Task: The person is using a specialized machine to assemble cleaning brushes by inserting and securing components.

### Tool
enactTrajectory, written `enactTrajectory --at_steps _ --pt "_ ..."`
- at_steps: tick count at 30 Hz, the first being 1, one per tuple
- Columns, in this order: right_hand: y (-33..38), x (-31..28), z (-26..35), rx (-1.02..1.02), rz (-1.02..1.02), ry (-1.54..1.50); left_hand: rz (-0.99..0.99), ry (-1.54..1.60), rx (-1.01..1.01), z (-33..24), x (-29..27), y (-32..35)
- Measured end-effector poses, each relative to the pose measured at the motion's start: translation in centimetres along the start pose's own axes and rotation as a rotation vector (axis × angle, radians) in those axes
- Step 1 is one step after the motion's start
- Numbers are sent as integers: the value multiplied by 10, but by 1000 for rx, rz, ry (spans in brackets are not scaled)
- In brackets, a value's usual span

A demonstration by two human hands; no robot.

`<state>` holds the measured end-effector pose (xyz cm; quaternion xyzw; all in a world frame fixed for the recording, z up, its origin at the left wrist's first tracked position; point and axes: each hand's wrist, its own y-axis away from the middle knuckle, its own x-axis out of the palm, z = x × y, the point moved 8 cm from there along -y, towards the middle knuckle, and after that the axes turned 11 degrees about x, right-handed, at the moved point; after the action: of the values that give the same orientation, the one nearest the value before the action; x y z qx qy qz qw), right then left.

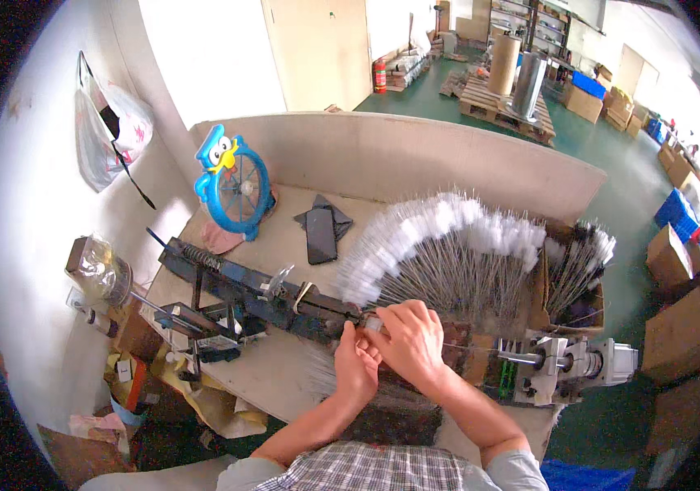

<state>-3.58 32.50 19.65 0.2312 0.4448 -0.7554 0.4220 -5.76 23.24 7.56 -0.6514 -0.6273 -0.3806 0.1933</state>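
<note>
My left hand is closed, its fingertips pressed together at the near end of a long black machine rail. Right beside it, my right hand curls its fingers down at the same spot. A small whitish piece shows at the right fingertips; its kind is hard to make out. From behind the right hand a thin wire runs to the metal spindle of a motor unit on the right. Just beyond my hands lies a broad fan of twisted-wire brushes with white bristle tips.
A cardboard box of dark-tipped brushes stands right. Farther back lie a phone and a blue duck-shaped fan. A low panel borders the table's far side. A lamp-like fixture juts in at left.
</note>
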Motion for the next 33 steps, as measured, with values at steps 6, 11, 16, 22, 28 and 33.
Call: enactTrajectory --at_steps 6,11,16,22,28,33 --pt "8 -12 1 -109 -72 -22 112 -51 -16 -1 13 7" --pt "8 -11 -2 -114 -4 -22 -21 -84 59 -7 11 5" --pt "10 -18 -8 -112 52 -20 19 -33 22 1 6 2" --pt "7 -8 3 -122 72 -22 10 -7 17 0 4 3" --pt "7 -5 -1 -106 105 -61 19 86 -7 -1 10 8" --pt "6 -1 -2 -94 70 -96 -41 185 -55 8 -1 1"
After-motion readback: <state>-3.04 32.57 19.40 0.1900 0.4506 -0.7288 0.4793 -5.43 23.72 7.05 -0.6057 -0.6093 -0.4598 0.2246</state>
